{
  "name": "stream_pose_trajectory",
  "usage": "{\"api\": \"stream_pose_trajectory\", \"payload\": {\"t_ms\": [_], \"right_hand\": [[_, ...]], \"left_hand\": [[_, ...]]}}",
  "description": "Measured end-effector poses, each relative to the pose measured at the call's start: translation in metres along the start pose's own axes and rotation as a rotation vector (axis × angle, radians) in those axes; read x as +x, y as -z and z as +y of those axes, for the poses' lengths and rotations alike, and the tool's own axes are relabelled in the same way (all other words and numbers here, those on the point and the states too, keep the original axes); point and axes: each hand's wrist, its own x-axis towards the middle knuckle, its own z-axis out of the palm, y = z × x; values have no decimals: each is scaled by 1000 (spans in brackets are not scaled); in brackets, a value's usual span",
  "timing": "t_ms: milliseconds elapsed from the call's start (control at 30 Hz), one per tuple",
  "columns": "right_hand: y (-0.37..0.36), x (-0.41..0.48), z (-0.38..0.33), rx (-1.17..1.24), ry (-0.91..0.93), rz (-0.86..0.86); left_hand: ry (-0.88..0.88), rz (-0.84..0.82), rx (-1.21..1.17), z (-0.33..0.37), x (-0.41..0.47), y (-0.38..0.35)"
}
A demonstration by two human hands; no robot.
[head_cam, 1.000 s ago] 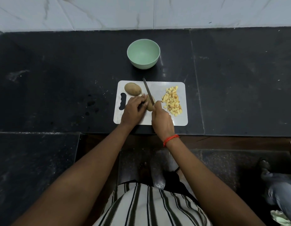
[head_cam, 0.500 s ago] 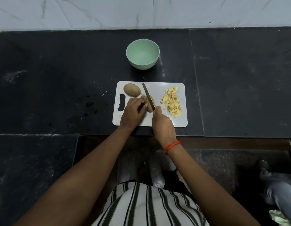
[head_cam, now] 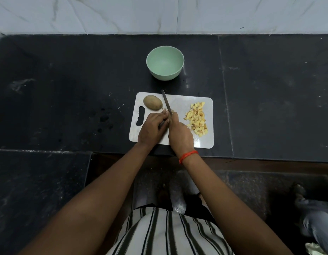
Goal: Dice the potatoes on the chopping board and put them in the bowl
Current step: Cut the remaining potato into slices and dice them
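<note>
Right hand [head_cam: 179, 133], gripping the grey-bladed knife [head_cam: 166, 103], has sliced deeper into the brown potato half [head_cam: 172, 111] that the left hand [head_cam: 152, 129] clamps, so dicing continues.

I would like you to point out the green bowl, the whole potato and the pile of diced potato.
green bowl [head_cam: 165, 60], head view, bare inside.
whole potato [head_cam: 152, 102], head view, middle of its skin.
pile of diced potato [head_cam: 196, 119], head view, middle of the pile.
</note>
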Motion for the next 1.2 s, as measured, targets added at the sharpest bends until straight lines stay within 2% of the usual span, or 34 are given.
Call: {"api": "stream_pose_trajectory", "payload": {"t_ms": [500, 767, 900, 1000, 1067, 1200], "right_hand": [[-12, -55, 20, -231, -21, -71], [-5, -123, 48, -147, -47, -129], [-3, -142, 56, 74, -48, -42], [7, -139, 44, 167, 8, 103], [15, -125, 34, 192, 38, 178], [16, -73, 18, 178, 26, 200]], "left_hand": [[-2, 30, 9, -2, 1, -3], [39, 27, 0, 1, 1, -2], [42, 47, -26, 1, 0, -2], [51, 48, -51, 2, 0, -1], [75, 51, -69, 2, 0, 0], [129, 129, -132, 4, -4, 1]]}}
